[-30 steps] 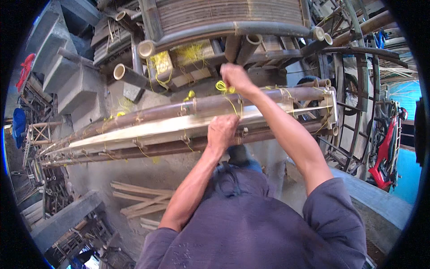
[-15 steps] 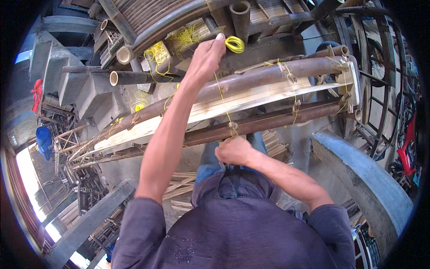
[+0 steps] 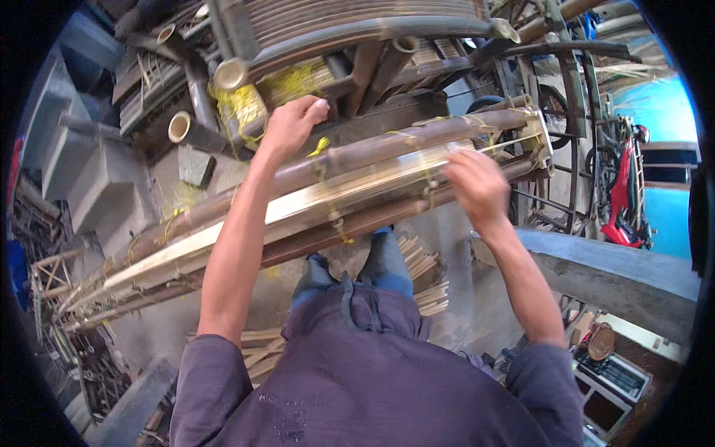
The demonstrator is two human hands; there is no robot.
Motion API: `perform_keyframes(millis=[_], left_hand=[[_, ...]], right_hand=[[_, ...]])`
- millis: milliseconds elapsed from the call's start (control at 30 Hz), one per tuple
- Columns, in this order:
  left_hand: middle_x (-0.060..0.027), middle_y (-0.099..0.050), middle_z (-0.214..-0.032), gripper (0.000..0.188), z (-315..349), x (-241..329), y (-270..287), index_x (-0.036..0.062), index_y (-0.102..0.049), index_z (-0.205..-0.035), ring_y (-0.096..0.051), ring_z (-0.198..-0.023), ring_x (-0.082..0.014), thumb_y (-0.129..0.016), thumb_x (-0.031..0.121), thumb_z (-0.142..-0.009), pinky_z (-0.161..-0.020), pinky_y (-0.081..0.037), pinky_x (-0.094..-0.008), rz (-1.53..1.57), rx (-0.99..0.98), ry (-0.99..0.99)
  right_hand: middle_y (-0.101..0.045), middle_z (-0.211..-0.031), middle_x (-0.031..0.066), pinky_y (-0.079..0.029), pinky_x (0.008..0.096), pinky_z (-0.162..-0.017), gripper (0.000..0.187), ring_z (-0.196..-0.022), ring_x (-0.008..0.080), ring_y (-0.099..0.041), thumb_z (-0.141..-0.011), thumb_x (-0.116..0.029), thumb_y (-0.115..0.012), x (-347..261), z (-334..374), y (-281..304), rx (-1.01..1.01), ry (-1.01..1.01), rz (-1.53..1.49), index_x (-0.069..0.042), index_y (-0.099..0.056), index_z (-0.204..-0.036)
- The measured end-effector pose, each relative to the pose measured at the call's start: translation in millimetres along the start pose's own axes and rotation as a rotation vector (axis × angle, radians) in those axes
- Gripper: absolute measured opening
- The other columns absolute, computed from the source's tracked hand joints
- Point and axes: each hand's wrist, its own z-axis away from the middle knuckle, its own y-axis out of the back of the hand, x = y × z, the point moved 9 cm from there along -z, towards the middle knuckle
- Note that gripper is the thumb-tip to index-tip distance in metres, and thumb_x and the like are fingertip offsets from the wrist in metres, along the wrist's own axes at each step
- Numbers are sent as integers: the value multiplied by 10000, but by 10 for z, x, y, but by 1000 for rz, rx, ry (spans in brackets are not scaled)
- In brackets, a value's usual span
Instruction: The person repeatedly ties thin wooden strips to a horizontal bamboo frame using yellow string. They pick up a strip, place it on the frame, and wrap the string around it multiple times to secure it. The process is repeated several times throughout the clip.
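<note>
A long bamboo frame runs across in front of me, with a dark far pole (image 3: 387, 145) and a dark near pole (image 3: 298, 245). Pale split bamboo strips (image 3: 302, 205) lie lengthwise between them. Yellow cord (image 3: 326, 190) is tied across the poles, and a small yellow cord bundle (image 3: 319, 147) rests on the far pole. My left hand (image 3: 296, 128) is above and beyond that pole, its fingers curled; whatever they hold, if anything, is hidden. Over the right part of the strips is my right hand (image 3: 477, 186), smeared by motion, its grip unclear.
Beyond the frame stand a bamboo slatted piece (image 3: 357, 16) and cut bamboo tubes (image 3: 229, 73), with more yellow cord (image 3: 242, 108) heaped nearby. Concrete steps (image 3: 100, 171) rise at the left. A concrete ledge (image 3: 588, 261) is at my right. Loose strips (image 3: 421, 276) lie by my feet.
My right hand has left the cord at the near pole and moved right and away from me. My left hand has moved left; the yellow coil beside it now sits bunched on the far pole.
</note>
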Motion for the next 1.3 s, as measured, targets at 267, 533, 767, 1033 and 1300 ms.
perform_keyframes(millis=[267, 533, 767, 1033, 1300], left_hand=[[-150, -684, -900, 286, 1147, 129, 327, 15, -641, -999, -667, -858, -272, -543, 274, -929, -766, -508, -361, -35, 142, -84], [-199, -655, -832, 133, 1691, 122, -335, 31, -655, -881, -633, -793, -375, -564, 122, -847, -703, -488, -460, -238, 230, -138], [-157, -638, -725, 150, 1616, 306, -511, 43, -652, -791, -639, -692, -326, -618, 184, -827, -628, -495, -445, -346, 226, -181], [-136, -657, -764, 159, 1583, 179, -430, 119, -690, -912, -645, -712, -312, -607, 250, -876, -662, -499, -416, -393, 140, -15], [10, -488, -654, 327, 537, 271, -308, 40, -512, -710, -446, -603, -79, -520, 287, -924, -545, -374, -271, 393, -56, 217]], right_hand=[[-653, -943, 65, -507, 271, -685, 413, -780, 151, -634, -897, -188, -644, -1356, 1925, -2279, -324, -1424, -1253, -73, -513, -1271], [-575, -811, 128, -485, 383, -747, 164, -852, 279, -600, -826, -185, -642, -2116, -1347, -416, -691, 388, -212, -30, -663, -875], [-688, -982, 181, -523, 365, -832, 722, -917, 309, -665, -750, -653, -610, -685, -1084, -1959, -1007, -245, 167, 10, -689, -1025], [-546, -650, 136, -453, 420, -596, 206, -621, 305, -571, -852, -198, -557, -1757, 149, -868, -504, -205, -1056, -67, -534, -694], [-530, -573, 28, -417, 372, -572, 183, -600, 205, -575, -705, -187, -641, -1882, 790, -1571, -227, -3, -715, -123, -518, -587]])
